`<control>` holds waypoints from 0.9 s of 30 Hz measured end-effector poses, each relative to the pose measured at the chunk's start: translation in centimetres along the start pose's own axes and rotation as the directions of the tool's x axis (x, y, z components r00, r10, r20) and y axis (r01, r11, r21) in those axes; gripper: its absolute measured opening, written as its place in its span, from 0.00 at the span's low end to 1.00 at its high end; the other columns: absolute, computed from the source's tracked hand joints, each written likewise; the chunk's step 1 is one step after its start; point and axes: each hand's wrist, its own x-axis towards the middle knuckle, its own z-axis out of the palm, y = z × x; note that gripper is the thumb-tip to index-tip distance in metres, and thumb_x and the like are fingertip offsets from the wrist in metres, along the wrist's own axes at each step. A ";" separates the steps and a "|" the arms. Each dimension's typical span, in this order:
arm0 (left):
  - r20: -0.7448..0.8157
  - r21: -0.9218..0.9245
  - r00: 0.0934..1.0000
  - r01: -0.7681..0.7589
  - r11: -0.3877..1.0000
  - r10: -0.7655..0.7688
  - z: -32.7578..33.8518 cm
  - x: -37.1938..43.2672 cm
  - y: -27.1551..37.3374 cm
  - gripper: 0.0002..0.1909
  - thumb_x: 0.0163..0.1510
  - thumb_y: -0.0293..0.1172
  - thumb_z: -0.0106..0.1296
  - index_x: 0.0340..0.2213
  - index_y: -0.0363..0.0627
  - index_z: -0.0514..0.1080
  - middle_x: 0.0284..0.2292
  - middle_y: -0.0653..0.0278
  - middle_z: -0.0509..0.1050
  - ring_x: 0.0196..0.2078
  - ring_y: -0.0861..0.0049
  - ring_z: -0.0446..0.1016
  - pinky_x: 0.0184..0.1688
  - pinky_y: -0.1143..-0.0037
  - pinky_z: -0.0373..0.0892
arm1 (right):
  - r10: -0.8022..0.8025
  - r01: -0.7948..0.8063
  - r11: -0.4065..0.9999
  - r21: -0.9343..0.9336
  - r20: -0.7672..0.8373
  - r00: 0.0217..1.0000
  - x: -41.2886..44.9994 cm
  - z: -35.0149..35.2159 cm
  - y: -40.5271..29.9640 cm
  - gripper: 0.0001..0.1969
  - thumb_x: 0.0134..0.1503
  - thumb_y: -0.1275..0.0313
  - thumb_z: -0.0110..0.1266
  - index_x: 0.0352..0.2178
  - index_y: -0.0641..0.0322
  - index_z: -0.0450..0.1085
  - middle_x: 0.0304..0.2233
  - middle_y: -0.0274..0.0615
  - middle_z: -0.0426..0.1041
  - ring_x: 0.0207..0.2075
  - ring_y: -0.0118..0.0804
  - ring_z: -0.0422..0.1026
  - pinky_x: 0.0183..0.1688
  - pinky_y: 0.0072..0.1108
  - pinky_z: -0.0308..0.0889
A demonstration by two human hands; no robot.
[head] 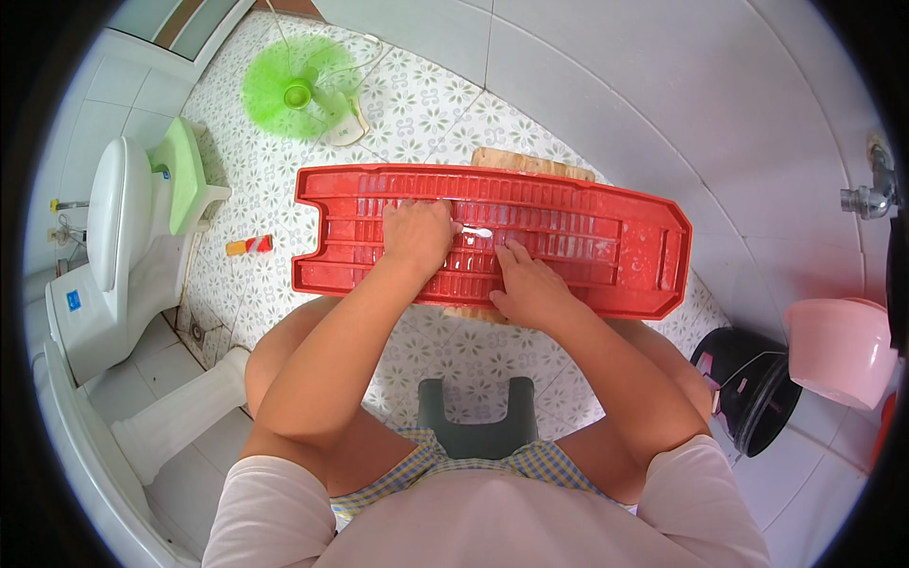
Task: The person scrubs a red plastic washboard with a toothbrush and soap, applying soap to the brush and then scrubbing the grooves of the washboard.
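Note:
A long red plastic panel with raised ribs and rows of slots lies crosswise in front of my knees, its surface wet and shiny. My left hand is over its left middle, fingers curled around a slim white stick-like tool. Only the tool's pale end shows past my thumb, so its exact kind is unclear. My right hand rests on the panel's near part, fingers spread, with nothing seen in its grasp. Wooden board ends stick out from beneath the panel.
A green fan stands on the patterned tile floor. Left are a toilet, a light-green stool and a red-and-orange packet. A dark stool is beneath me. Right are a black bucket, pink basin and wall tap.

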 end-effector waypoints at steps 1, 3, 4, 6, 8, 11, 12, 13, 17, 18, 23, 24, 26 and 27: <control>-0.001 -0.001 1.000 -0.001 1.000 0.001 -0.1 0.0 -0.1 0.15 0.49 0.45 0.53 0.28 0.44 0.73 0.26 0.54 0.76 0.33 0.60 0.75 0.37 0.62 0.67 | 0.001 -0.001 1.000 -0.001 -0.001 1.000 0.0 0.0 0.1 0.34 0.49 0.67 0.53 0.55 0.66 0.51 0.60 0.51 0.49 0.52 0.55 0.63 0.52 0.37 0.62; 0.161 -0.015 0.987 0.015 1.000 -0.013 -0.5 0.0 -0.2 0.15 0.50 0.45 0.52 0.29 0.45 0.73 0.27 0.54 0.76 0.34 0.60 0.75 0.39 0.62 0.67 | -0.007 0.007 1.000 -0.002 -0.014 1.000 0.1 0.2 0.1 0.34 0.49 0.67 0.53 0.55 0.66 0.51 0.60 0.52 0.49 0.52 0.55 0.62 0.52 0.36 0.62; 0.162 -0.015 0.987 0.015 1.000 -0.013 -0.7 -0.1 -0.1 0.15 0.50 0.45 0.52 0.29 0.45 0.73 0.27 0.54 0.76 0.34 0.60 0.75 0.39 0.62 0.67 | -0.007 0.007 1.000 -0.002 -0.013 1.000 0.1 0.2 0.2 0.34 0.49 0.67 0.53 0.55 0.66 0.51 0.60 0.52 0.49 0.52 0.55 0.62 0.52 0.36 0.62; 0.190 -0.005 0.980 0.055 0.998 -0.053 -0.8 -0.1 0.2 0.15 0.49 0.45 0.53 0.29 0.45 0.73 0.27 0.54 0.76 0.35 0.61 0.75 0.38 0.62 0.67 | -0.014 0.014 1.000 -0.001 -0.018 1.000 0.2 0.3 0.2 0.34 0.49 0.67 0.53 0.55 0.66 0.51 0.60 0.52 0.49 0.52 0.55 0.62 0.53 0.36 0.61; 0.125 0.007 0.991 0.045 0.999 -0.045 -0.3 -0.1 0.1 0.15 0.49 0.45 0.53 0.29 0.45 0.73 0.27 0.54 0.76 0.34 0.61 0.75 0.37 0.62 0.67 | -0.013 0.013 1.000 0.002 -0.013 1.000 0.2 0.2 0.1 0.34 0.49 0.67 0.53 0.55 0.66 0.51 0.60 0.52 0.49 0.52 0.55 0.62 0.53 0.36 0.61; 0.052 0.016 0.998 0.028 0.999 -0.028 -0.1 0.0 -0.2 0.15 0.48 0.45 0.54 0.29 0.45 0.74 0.27 0.54 0.76 0.34 0.61 0.75 0.36 0.63 0.68 | -0.010 0.010 1.000 0.011 -0.009 1.000 0.2 0.1 -0.1 0.33 0.49 0.67 0.53 0.55 0.65 0.51 0.60 0.52 0.49 0.53 0.55 0.61 0.53 0.36 0.61; 0.046 0.010 0.999 0.017 1.000 -0.018 -0.1 0.1 -0.2 0.15 0.48 0.45 0.54 0.29 0.45 0.74 0.27 0.54 0.76 0.34 0.62 0.75 0.36 0.63 0.68 | -0.003 0.003 1.000 0.016 -0.008 1.000 0.1 0.0 -0.1 0.33 0.49 0.67 0.53 0.55 0.65 0.51 0.60 0.52 0.49 0.53 0.55 0.61 0.54 0.36 0.60; 0.045 0.010 0.999 0.017 1.000 -0.017 -0.2 0.2 -0.3 0.15 0.48 0.45 0.54 0.29 0.45 0.74 0.27 0.54 0.76 0.34 0.62 0.75 0.36 0.63 0.68 | -0.002 0.003 1.000 0.016 -0.009 1.000 0.1 0.0 0.0 0.33 0.49 0.67 0.53 0.55 0.65 0.51 0.60 0.52 0.49 0.53 0.55 0.61 0.54 0.36 0.60; 0.150 0.018 0.988 0.036 0.999 -0.038 -0.5 0.2 -0.3 0.14 0.49 0.44 0.53 0.29 0.46 0.74 0.28 0.56 0.76 0.36 0.62 0.75 0.39 0.62 0.67 | -0.003 0.004 1.000 0.019 -0.010 1.000 0.3 0.2 0.1 0.33 0.49 0.67 0.52 0.55 0.65 0.51 0.60 0.51 0.48 0.54 0.55 0.61 0.54 0.36 0.60; 0.147 0.035 0.987 0.054 0.998 -0.059 -0.6 0.2 -0.3 0.14 0.49 0.44 0.53 0.29 0.46 0.74 0.28 0.56 0.76 0.36 0.62 0.75 0.39 0.62 0.67 | -0.004 0.004 1.000 0.016 -0.009 1.000 0.3 0.2 0.1 0.33 0.49 0.67 0.52 0.55 0.65 0.51 0.60 0.51 0.48 0.54 0.55 0.61 0.54 0.36 0.60; 0.044 0.061 0.999 0.013 0.998 -0.016 0.1 0.0 -0.4 0.14 0.48 0.44 0.54 0.29 0.46 0.74 0.27 0.56 0.76 0.34 0.62 0.75 0.36 0.62 0.68 | -0.012 0.012 1.000 0.021 -0.017 1.000 0.2 0.1 -0.2 0.32 0.49 0.68 0.52 0.55 0.66 0.52 0.60 0.52 0.49 0.52 0.56 0.62 0.53 0.37 0.61; 0.038 0.053 0.999 -0.001 0.999 -0.001 -0.1 0.0 -0.2 0.14 0.48 0.44 0.53 0.29 0.46 0.74 0.27 0.55 0.76 0.34 0.61 0.75 0.36 0.62 0.68 | -0.012 0.012 1.000 0.022 -0.018 1.000 0.2 0.0 -0.2 0.32 0.48 0.68 0.52 0.54 0.66 0.52 0.59 0.52 0.50 0.52 0.56 0.62 0.53 0.37 0.61; 0.126 0.019 0.992 0.020 1.000 -0.022 -0.8 0.0 0.0 0.14 0.49 0.44 0.53 0.29 0.46 0.74 0.27 0.55 0.76 0.34 0.61 0.75 0.37 0.62 0.67 | 0.002 -0.002 1.000 0.021 0.010 1.000 0.1 -0.4 -0.4 0.33 0.49 0.67 0.52 0.55 0.66 0.51 0.60 0.51 0.49 0.54 0.55 0.61 0.54 0.36 0.59; 0.215 -0.009 0.976 0.046 0.999 -0.043 -1.0 -0.1 0.0 0.14 0.49 0.44 0.53 0.29 0.46 0.73 0.28 0.54 0.76 0.35 0.61 0.75 0.39 0.61 0.66 | 0.012 -0.013 1.000 0.022 0.039 0.999 0.1 -0.5 -0.5 0.34 0.50 0.66 0.52 0.57 0.65 0.50 0.61 0.51 0.47 0.55 0.54 0.59 0.56 0.35 0.57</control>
